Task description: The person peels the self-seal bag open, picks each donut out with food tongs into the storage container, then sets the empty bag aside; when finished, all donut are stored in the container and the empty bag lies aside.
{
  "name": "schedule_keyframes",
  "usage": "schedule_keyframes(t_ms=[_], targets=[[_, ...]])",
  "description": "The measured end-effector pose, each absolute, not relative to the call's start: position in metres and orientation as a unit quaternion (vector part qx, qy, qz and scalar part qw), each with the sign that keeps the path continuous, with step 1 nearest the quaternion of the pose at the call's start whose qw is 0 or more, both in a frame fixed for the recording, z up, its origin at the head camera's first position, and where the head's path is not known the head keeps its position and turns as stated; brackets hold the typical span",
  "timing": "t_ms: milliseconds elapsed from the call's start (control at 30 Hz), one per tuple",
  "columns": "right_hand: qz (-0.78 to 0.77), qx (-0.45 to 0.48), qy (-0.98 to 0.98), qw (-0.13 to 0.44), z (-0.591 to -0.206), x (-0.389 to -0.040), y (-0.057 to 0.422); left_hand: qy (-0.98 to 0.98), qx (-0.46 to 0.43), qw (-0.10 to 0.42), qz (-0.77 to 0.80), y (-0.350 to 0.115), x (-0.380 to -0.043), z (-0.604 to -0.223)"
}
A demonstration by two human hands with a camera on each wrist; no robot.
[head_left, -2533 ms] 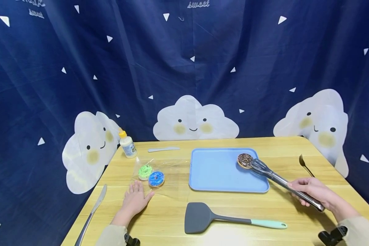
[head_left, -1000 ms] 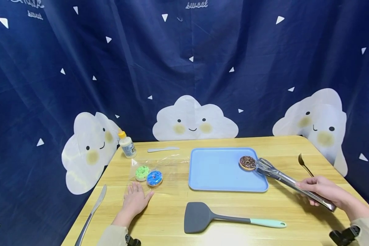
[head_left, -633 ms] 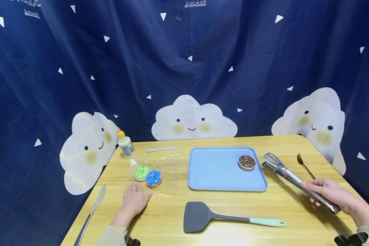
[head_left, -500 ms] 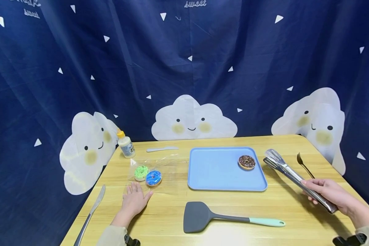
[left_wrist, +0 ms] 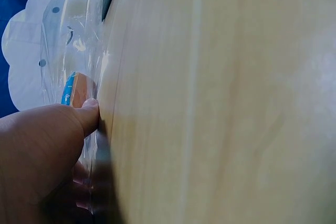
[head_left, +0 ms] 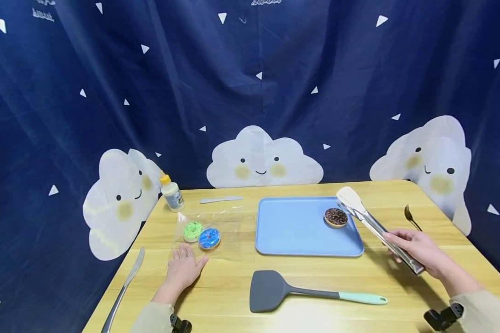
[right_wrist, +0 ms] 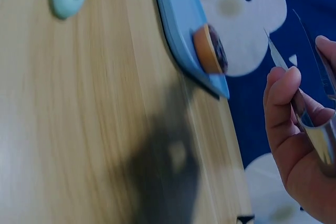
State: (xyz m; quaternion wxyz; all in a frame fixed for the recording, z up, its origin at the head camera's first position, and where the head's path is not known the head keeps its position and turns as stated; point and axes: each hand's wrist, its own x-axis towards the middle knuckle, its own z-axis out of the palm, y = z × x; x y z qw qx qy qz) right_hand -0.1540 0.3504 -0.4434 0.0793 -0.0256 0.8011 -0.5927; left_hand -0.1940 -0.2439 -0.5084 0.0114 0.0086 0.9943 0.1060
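Observation:
My left hand [head_left: 182, 268] lies flat with fingers straight at the near edge of a clear plastic bag [head_left: 237, 231]. Inside the bag's outline sit a green donut [head_left: 188, 234] and a blue donut [head_left: 205, 242], just beyond the fingertips. In the left wrist view the thumb is close to the blue donut [left_wrist: 79, 90]. My right hand [head_left: 414, 252] grips metal tongs [head_left: 372, 225], raised above the table, their tips spread over the right edge of the blue tray [head_left: 291, 231]. On that tray a chocolate donut [head_left: 335, 218] rests apart from my fingers.
A black turner [head_left: 268, 291] with a mint handle lies in front of the tray. At left is a table knife [head_left: 125, 286]. Behind stand a white bottle [head_left: 173, 196] and a pale spreader [head_left: 221, 200]. A dark fork or spoon [head_left: 409, 214] lies far right.
The tongs released the chocolate donut on the tray and drew away right. Since then my right hand has lifted them and swung back left toward the tray. The left hand stays put.

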Motion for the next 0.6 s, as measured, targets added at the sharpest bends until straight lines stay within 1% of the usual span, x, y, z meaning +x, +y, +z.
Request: schedule_keyframes(t_ms=[267,600], targets=[[-0.588,-0.024,0.802,0.099,-0.442,-0.172,0.315,0.994,0.006,0.015,0.106,-0.245,-0.193,-0.510],[-0.577,-0.049,0.807,0.118,-0.435,-0.191,0.271,0.994,0.006,0.016,0.104,-0.245,-0.196,-0.509]])
